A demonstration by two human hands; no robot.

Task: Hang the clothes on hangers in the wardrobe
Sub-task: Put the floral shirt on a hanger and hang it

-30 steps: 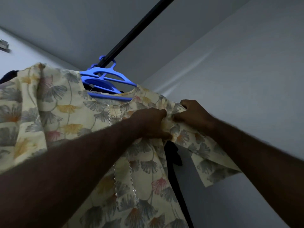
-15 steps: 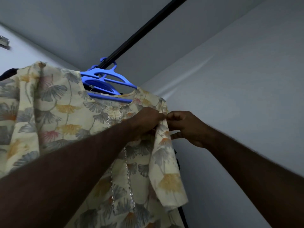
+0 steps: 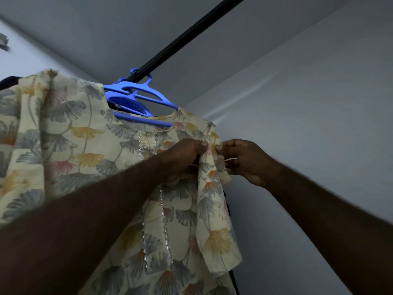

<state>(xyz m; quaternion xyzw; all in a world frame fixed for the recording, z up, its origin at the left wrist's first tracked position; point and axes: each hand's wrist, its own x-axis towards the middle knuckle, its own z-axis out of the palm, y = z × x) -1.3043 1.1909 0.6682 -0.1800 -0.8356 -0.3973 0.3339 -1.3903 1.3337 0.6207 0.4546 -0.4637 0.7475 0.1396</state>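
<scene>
A cream floral-print top (image 3: 89, 150) hangs on a blue plastic hanger (image 3: 146, 99), whose hook sits over the black wardrobe rail (image 3: 191, 33). My left hand (image 3: 182, 158) pinches the fabric at the top's right shoulder. My right hand (image 3: 244, 160) pinches the same shoulder seam from the other side, with a thin white thread or loop by its fingers. The right sleeve (image 3: 214, 220) hangs straight down below both hands.
A second blue hanger sits just behind the first on the rail. Dark clothing (image 3: 8, 81) shows behind the top at the left edge, and a dark strip hangs below the sleeve. The pale wardrobe wall (image 3: 308, 103) stands close on the right.
The right sleeve, spread out sideways a second ago, has dropped and now hangs down. Both hands have shifted to pinch the shoulder seam.
</scene>
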